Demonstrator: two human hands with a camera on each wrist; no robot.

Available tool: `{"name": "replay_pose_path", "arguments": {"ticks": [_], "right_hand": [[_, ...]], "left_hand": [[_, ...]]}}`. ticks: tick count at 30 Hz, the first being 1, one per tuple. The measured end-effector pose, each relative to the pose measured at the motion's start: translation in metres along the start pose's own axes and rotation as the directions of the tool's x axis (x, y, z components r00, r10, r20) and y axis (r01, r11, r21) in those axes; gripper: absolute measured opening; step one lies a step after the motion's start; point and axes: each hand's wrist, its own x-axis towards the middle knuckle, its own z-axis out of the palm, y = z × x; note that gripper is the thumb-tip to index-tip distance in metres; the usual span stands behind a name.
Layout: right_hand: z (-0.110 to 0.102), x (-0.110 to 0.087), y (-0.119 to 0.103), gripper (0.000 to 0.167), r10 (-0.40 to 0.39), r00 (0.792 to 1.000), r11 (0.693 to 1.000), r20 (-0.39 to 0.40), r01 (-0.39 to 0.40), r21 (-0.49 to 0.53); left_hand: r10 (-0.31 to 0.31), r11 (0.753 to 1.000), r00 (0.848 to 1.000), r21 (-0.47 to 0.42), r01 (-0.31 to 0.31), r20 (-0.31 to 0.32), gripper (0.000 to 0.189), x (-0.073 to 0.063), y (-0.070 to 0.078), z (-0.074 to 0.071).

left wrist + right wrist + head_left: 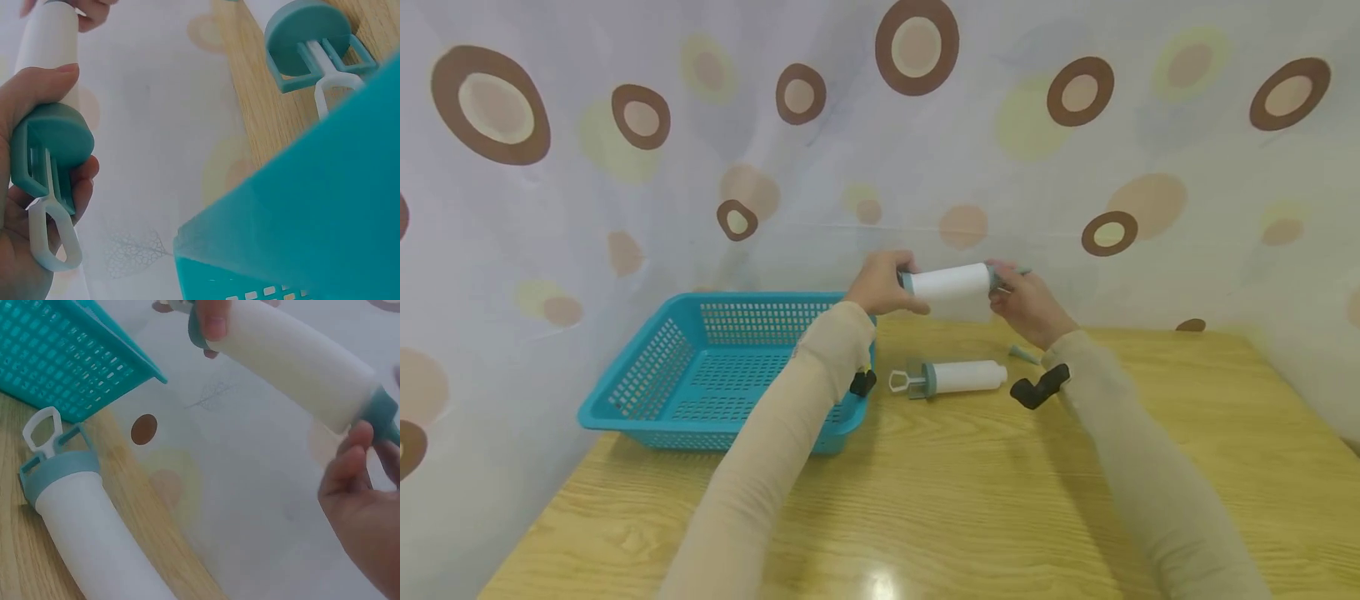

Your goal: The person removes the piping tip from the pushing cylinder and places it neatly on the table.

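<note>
Above the table, both hands hold a white pastry syringe (951, 282) with teal ends, roughly level. The left hand (880, 285) grips its teal collar; the left wrist view shows the white plunger loop (76, 253) by the palm. At the other end, the right hand (1032, 307) pinches the teal tip piece (380, 415) with thumb and fingers. On the table below lies a second pastry syringe (966, 377), its looped handle toward the basket. Just beyond its bare white end is a small teal cone-shaped nozzle (1023, 354), close to the right sleeve.
A blue perforated plastic basket (730, 423) stands at the left of the wooden table (940, 508), its right side close to the left forearm. Behind the table hangs a pale curtain (827, 183) with round patterns. Black wrist mounts (1039, 387) jut from the sleeves.
</note>
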Motion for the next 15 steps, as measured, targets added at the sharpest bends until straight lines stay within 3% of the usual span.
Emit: {"name": "replay_pose_path", "arguments": {"ticks": [4, 7, 11, 15], "right_hand": [[0.004, -0.003, -0.003, 0.028, -0.010, 0.994, 0.999, -0.107, 0.007, -0.034], [0.004, -0.005, -0.005, 0.032, -0.020, 0.989, 0.990, -0.149, 0.000, -0.138], [0.000, -0.006, -0.007, 0.036, -0.004, 0.990, 0.969, -0.144, -0.032, -0.244], [-0.006, -0.006, -0.007, 0.029, 0.019, 0.997, 0.981, -0.081, -0.035, -0.192]], "left_hand": [[0.015, 1.000, 1.000, 0.017, -0.015, 0.009, 0.035, 0.003, 0.005, 0.004], [0.025, 0.999, 1.000, 0.030, -0.025, 0.004, 0.034, 0.004, 0.008, 0.006], [0.032, 0.999, 0.999, 0.031, -0.032, 0.001, 0.033, 0.005, 0.011, 0.008], [0.043, 0.998, 0.999, 0.046, -0.042, -0.001, 0.035, 0.005, 0.010, 0.008]]}}
